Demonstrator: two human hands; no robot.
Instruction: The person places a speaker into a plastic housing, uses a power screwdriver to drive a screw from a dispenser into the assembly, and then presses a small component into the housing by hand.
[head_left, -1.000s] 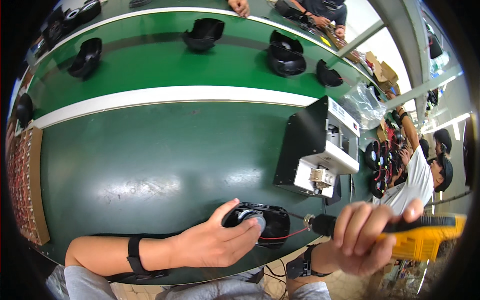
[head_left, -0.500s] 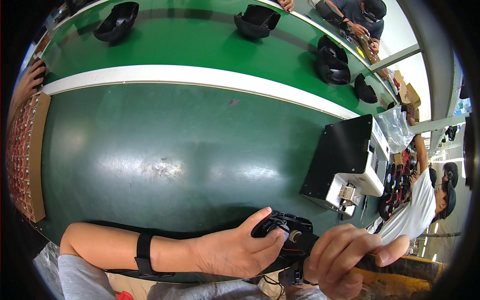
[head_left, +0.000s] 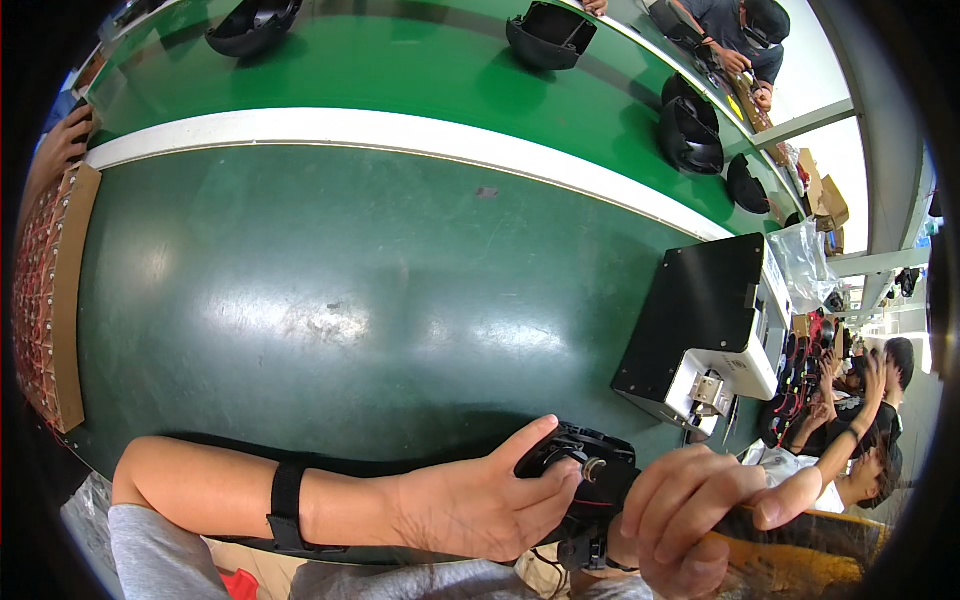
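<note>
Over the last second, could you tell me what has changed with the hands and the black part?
The right hand has swung the yellow power screwdriver in from the side until its tip sits on the small black part. The view has also tilted, so both hands sit lower in the picture. The left hand still grips the part at the green bench's near edge; the black-and-white machine has stayed put.

1. Left forearm enters from lower left, lying nearly level across the bottom of the view, bare below a grey sleeve, dark band on the wrist
2. Left hand (head_left: 470, 505) palm down, fingers curled in a grip, thumb stretched up and right
3. Right hand (head_left: 690, 515) at lower right, fingers wrapped tight in a fist-like grip, knuckles up, index finger extended right
4. Hands just beside each other, fingertips nearly meeting
</note>
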